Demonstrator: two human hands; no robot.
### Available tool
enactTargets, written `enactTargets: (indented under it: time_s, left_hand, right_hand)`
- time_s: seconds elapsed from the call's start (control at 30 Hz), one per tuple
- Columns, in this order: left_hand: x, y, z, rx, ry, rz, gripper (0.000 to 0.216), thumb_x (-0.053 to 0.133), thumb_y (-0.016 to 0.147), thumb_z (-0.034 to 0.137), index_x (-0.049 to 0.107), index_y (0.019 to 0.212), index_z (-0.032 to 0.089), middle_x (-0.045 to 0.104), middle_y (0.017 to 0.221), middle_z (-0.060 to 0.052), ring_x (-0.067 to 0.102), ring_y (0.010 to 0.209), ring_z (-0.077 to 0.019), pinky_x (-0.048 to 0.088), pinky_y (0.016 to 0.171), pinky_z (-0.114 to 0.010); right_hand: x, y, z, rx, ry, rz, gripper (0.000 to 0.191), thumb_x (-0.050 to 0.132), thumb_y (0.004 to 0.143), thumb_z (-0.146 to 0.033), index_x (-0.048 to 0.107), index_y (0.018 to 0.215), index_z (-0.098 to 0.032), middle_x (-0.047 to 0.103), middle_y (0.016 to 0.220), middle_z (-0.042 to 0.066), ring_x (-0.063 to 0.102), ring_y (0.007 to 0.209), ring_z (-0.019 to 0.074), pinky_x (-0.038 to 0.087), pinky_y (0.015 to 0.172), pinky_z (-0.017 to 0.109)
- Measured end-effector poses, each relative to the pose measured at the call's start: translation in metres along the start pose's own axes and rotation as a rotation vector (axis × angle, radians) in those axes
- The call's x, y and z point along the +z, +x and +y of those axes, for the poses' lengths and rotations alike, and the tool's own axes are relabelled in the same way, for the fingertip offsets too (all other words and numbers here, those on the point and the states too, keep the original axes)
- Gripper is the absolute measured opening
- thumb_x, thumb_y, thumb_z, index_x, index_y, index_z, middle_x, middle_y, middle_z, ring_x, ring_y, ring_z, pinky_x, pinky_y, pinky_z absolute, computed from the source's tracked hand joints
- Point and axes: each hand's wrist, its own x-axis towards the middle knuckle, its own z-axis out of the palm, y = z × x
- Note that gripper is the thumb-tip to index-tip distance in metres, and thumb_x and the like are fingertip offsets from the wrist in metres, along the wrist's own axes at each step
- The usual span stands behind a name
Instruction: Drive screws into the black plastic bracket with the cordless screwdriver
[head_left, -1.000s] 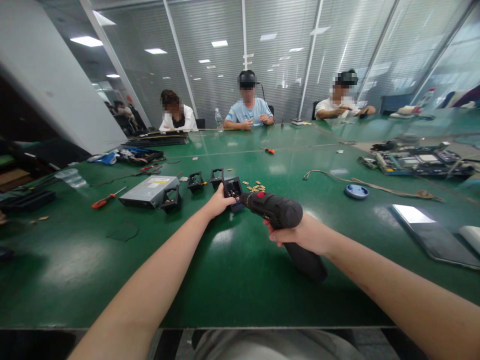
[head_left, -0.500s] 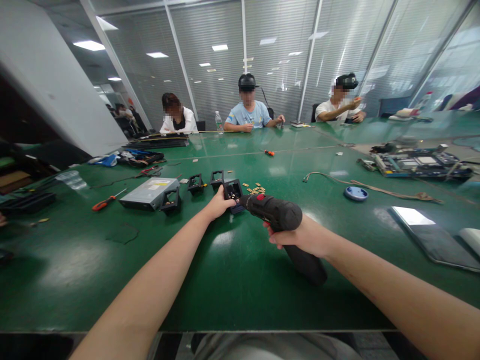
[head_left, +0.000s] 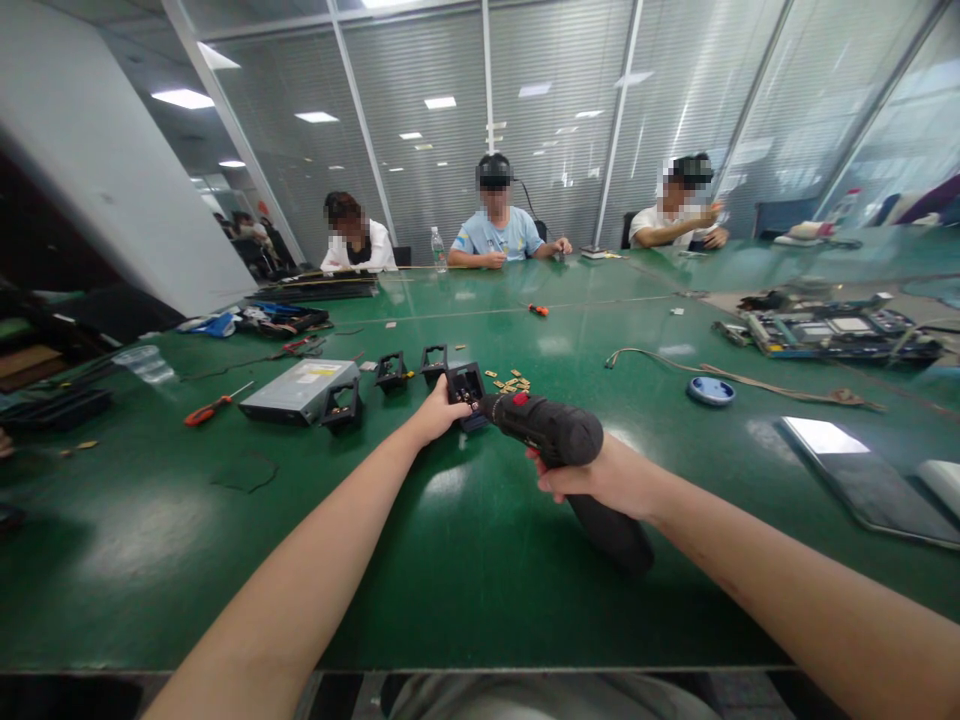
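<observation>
nearest, the right hand (head_left: 600, 480) has its grip closed full around the handle of a black driver (head_left: 555, 432). the handle hangs down toward the green counter (head_left: 450, 580) and the nose points away and left. just beyond, the left hand (head_left: 429, 412) has its grip closed on a small black bracket (head_left: 466, 380), fingers over its near side, holding it on the counter. the driver's tip meets the bracket's face, though the exact spot is too small to tell.

by my reading, the step in hand is work on a screw in that bracket. it calls for the tip kept square and the left grip kept firm, so the piece does not turn.

left of it stand two spare brackets (head_left: 391, 370), with a third just beside a silver drive (head_left: 296, 388). a red screwdriver (head_left: 210, 408) lies further left. brass bits (head_left: 511, 380) are scattered just right of the held bracket.

farther right are a blue dish (head_left: 711, 390), a cable (head_left: 667, 358), a tablet (head_left: 862, 475) and a circuit board (head_left: 832, 332). at the far side three people (head_left: 499, 232) sit, with a bottle (head_left: 437, 250) near them.
</observation>
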Motion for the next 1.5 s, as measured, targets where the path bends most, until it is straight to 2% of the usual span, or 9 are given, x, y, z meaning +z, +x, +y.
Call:
enactTargets:
  time_s: [0.2,0.43,0.63,1.07,1.5]
  left_hand:
    - [-0.002,0.002,-0.006,0.010,-0.023,-0.004,0.073,0.079,0.062,0.027,0.046,0.126,0.019,0.062,0.116,-0.006,0.060,0.105,-0.0221,0.044,0.102,-0.043]
    - [-0.001,0.001,-0.003,0.000,-0.002,0.001,0.066,0.078,0.062,0.026,0.046,0.120,0.019,0.062,0.108,-0.003,0.061,0.101,-0.0209,0.045,0.101,-0.043]
    - [-0.003,0.001,-0.005,0.010,0.013,0.004,0.067,0.078,0.064,0.025,0.046,0.123,0.019,0.062,0.111,-0.004,0.060,0.105,-0.0220,0.044,0.103,-0.042]
    - [-0.004,0.002,-0.011,-0.007,-0.010,0.006,0.066,0.077,0.063,0.023,0.046,0.121,0.020,0.062,0.105,-0.002,0.061,0.095,-0.0185,0.048,0.094,-0.038]
    - [-0.004,0.002,-0.012,-0.011,-0.006,0.014,0.069,0.079,0.064,0.024,0.046,0.124,0.020,0.062,0.107,-0.002,0.061,0.096,-0.0189,0.048,0.096,-0.040]
  right_hand:
    - [0.000,0.000,0.001,0.013,-0.001,-0.006,0.025,0.073,0.066,-0.019,0.067,0.090,-0.015,0.069,0.075,0.003,0.060,0.060,0.0166,0.048,0.058,0.029]
    - [0.001,0.001,0.002,0.004,0.005,-0.008,0.024,0.073,0.067,-0.017,0.067,0.090,-0.015,0.067,0.073,0.002,0.059,0.059,0.0153,0.048,0.059,0.028]
    - [0.001,0.001,0.001,0.005,0.004,-0.009,0.022,0.074,0.067,-0.018,0.066,0.088,-0.015,0.067,0.075,0.002,0.059,0.059,0.0152,0.048,0.059,0.028]
    - [0.002,0.002,0.002,0.013,-0.004,-0.005,0.029,0.072,0.066,-0.019,0.064,0.093,-0.015,0.064,0.075,0.002,0.058,0.059,0.0158,0.046,0.057,0.029]
    - [0.003,0.000,-0.002,0.018,0.006,-0.004,0.031,0.071,0.065,-0.020,0.062,0.094,-0.015,0.064,0.076,0.002,0.058,0.060,0.0156,0.046,0.058,0.029]
